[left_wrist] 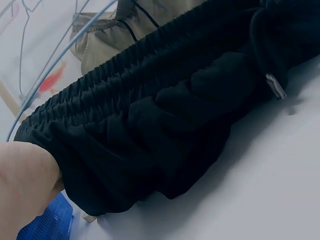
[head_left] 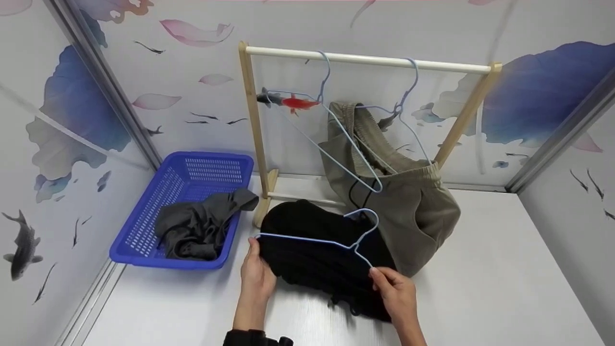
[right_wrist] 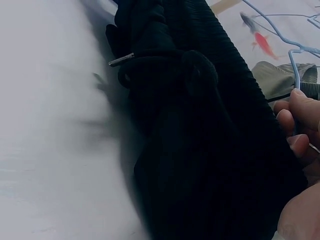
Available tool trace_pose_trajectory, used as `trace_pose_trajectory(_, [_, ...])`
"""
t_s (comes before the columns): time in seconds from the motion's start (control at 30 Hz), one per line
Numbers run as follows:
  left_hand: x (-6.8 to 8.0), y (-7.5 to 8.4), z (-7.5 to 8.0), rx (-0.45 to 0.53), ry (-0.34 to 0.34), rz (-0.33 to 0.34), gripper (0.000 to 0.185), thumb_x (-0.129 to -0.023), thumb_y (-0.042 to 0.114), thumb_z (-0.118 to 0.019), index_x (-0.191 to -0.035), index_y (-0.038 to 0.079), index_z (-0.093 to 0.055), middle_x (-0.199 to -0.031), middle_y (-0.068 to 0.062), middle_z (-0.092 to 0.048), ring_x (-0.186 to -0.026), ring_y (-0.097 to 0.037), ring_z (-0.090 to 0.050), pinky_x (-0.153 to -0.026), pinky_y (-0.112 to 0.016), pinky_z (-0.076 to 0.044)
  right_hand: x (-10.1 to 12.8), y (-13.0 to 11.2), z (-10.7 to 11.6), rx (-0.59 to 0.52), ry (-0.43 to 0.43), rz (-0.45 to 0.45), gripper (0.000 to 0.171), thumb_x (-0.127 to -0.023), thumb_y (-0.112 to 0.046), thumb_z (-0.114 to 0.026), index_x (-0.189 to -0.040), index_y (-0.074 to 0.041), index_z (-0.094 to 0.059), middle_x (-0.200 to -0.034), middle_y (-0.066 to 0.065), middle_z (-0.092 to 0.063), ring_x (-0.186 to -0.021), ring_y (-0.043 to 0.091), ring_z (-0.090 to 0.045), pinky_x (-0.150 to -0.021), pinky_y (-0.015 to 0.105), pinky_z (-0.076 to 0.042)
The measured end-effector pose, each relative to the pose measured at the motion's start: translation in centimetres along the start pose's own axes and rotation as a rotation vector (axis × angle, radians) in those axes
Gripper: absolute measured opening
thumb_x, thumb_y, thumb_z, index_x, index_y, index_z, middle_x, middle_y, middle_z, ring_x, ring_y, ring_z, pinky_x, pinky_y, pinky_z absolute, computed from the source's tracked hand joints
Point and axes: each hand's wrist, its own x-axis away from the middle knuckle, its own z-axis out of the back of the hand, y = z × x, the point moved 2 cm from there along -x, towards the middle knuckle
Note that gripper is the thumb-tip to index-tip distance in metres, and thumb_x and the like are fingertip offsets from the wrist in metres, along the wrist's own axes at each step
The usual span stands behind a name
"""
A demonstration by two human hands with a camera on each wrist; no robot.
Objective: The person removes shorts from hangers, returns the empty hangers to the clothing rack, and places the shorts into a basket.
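Fitting black trousers (head_left: 317, 250) onto a light-blue hanger (head_left: 331, 240), near middle of tabletop (head_left: 480, 288).
Left hand (head_left: 257, 274) gripping waistband and hanger end; right hand (head_left: 396, 288) pinching hanger's other arm. Best kept level, waistband spread evenly, drawstring tucked clear.

The black garment (head_left: 326, 259) is covering the lower bar of the light blue hanger (head_left: 336, 240), and it is running out of both wrist pictures. The left hand (left_wrist: 25, 185) is being cut by the frame edge there, so its fingers are not showing. In the right wrist view the tabletop (right_wrist: 50, 150) is appearing blurred. The grey cloth (head_left: 197, 226) is hiding part of the blue basket (head_left: 144, 226).
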Motion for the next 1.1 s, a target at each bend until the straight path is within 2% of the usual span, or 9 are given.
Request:
trace_pose_trajectory(0.1, [-0.1, -0.1, 0.0, -0.072, -0.003, -0.023, 0.074, -0.11, 0.045, -0.022, -0.165, 0.004, 0.005, -0.173, -0.016, -0.003, -0.158, -0.027, -0.007, -0.117, -0.027, -0.034, 0.0, 0.0, 0.0, 0.003, 0.011, 0.007, 0.014, -0.096, -0.004, -0.071, -0.084, 0.003, -0.075, -0.066, 0.003, -0.061, -0.061, 0.01, -0.054, -0.055, 0.02, -0.043])
trace_pose_trajectory(0.2, [-0.2, -0.2, -0.1, -0.128, 0.009, -0.053, 0.071, -0.111, 0.042, -0.021, -0.165, 0.003, 0.004, -0.172, -0.018, -0.004, -0.159, -0.03, -0.006, -0.125, -0.035, -0.023, 0.0, 0.0, -0.1, 0.009, 0.022, 0.025, 0.014, -0.096, -0.003, -0.071, -0.085, 0.003, -0.075, -0.067, 0.003, -0.061, -0.062, 0.01, -0.055, -0.057, 0.02, -0.044])
trace_pose_trajectory(0.3, [-0.1, -0.3, -0.1, -0.171, 0.033, -0.082, 0.069, -0.112, 0.04, -0.021, -0.164, 0.0, 0.0, -0.172, -0.02, -0.007, -0.158, -0.032, -0.008, -0.127, -0.042, -0.016, 0.1, 0.0, -0.3, 0.008, 0.038, 0.043, 0.014, -0.096, -0.003, -0.071, -0.083, 0.002, -0.075, -0.066, 0.002, -0.062, -0.062, 0.01, -0.057, -0.06, 0.02, -0.046])
trace_pose_trajectory(0.57, [0.2, -0.6, 0.1, -0.252, 0.098, -0.096, 0.066, -0.114, 0.038, -0.022, -0.164, 0.0, -0.001, -0.171, -0.021, -0.009, -0.158, -0.034, -0.01, -0.127, -0.044, -0.016, 0.2, 0.1, -0.8, 0.004, 0.047, 0.103, 0.014, -0.095, -0.001, -0.071, -0.081, 0.0, -0.075, -0.064, 0.003, -0.062, -0.06, 0.009, -0.057, -0.06, 0.019, -0.047])
trace_pose_trajectory(0.83, [0.0, -0.9, 0.2, -0.301, 0.117, -0.09, 0.064, -0.115, 0.035, -0.023, -0.165, 0.002, -0.002, -0.171, -0.02, -0.009, -0.158, -0.034, -0.01, -0.127, -0.045, -0.016, 0.2, -0.1, -0.9, 0.012, 0.064, 0.111, 0.014, -0.096, 0.0, -0.07, -0.082, 0.001, -0.075, -0.064, 0.005, -0.062, -0.06, 0.009, -0.057, -0.06, 0.018, -0.046])
trace_pose_trajectory(1.1, [0.2, -0.8, 0.4, -0.391, 0.168, -0.087, 0.067, -0.115, 0.033, -0.027, -0.164, -0.001, 0.003, -0.171, -0.022, -0.002, -0.158, -0.037, -0.006, -0.127, -0.048, -0.015, 0.1, 0.0, -1.2, 0.014, 0.084, 0.106, 0.014, -0.095, -0.001, -0.072, -0.082, 0.001, -0.076, -0.064, 0.004, -0.063, -0.059, 0.008, -0.058, -0.061, 0.017, -0.047])
